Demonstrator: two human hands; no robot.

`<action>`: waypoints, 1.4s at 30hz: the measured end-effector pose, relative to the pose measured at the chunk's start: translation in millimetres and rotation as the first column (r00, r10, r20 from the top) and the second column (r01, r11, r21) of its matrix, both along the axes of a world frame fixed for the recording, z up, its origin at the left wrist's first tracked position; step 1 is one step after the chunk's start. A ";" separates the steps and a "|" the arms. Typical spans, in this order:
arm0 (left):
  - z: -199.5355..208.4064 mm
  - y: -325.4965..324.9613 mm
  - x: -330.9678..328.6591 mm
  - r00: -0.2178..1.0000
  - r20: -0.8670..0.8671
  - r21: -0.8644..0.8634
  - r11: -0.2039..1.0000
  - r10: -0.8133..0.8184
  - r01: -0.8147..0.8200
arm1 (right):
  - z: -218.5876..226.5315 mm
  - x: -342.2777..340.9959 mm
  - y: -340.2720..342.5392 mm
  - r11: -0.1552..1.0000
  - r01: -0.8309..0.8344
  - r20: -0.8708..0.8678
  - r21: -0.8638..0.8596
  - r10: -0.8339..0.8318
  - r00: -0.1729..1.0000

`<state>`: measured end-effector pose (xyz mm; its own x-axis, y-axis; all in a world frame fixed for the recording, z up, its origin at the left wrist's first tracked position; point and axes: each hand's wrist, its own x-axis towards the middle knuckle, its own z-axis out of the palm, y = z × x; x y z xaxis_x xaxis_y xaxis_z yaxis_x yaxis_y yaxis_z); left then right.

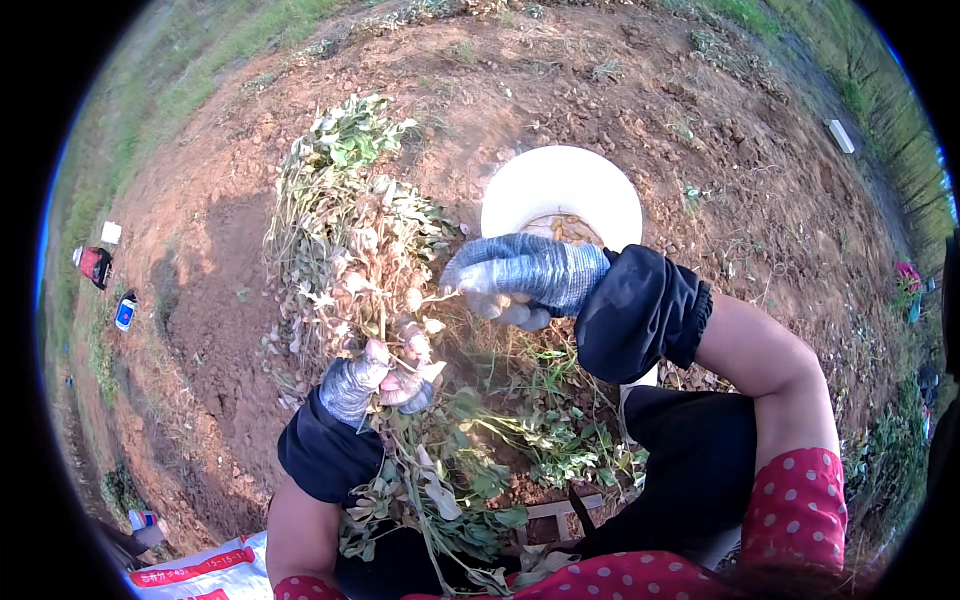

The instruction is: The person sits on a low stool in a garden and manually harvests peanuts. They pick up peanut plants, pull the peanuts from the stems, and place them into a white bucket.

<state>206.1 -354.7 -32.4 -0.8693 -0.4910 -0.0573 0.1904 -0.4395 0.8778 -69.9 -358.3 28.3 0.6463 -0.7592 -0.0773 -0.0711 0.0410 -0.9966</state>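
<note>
My left hand (362, 388), in a grey glove with pinkish fingertips showing, is closed round the stems of a peanut plant (425, 490). Its leafy part hangs down over my lap, and pale pods and roots stick up around my fingers. My right hand (525, 280), in a blue-grey glove, is curled shut beside the pods, to the right of the left hand. What its fingers hold is hidden and slightly blurred. Just beyond it stands a white bucket (510, 190) with some peanuts (565, 228) at the bottom.
A heap of pulled peanut plants (345, 210) lies on the soil, left of the bucket. Loose green plants (570, 445) lie near my legs. A white sack with red print (200, 572) is at the lower left. A blue-and-white container (125, 312) stands at the far left.
</note>
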 end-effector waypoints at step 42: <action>-5.9 29.6 -3.6 0.992 -0.108 0.293 0.955 0.066 -0.031 | -10.5 -83.5 -65.6 0.482 0.000 -0.393 -0.876 -0.714 0.579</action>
<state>202.5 -325.1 -38.3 -0.8539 -0.5098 -0.1042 0.3105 -0.6600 0.6841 -153.4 -423.9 17.8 0.3109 -0.8671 0.3893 -0.8540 -0.4346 -0.2861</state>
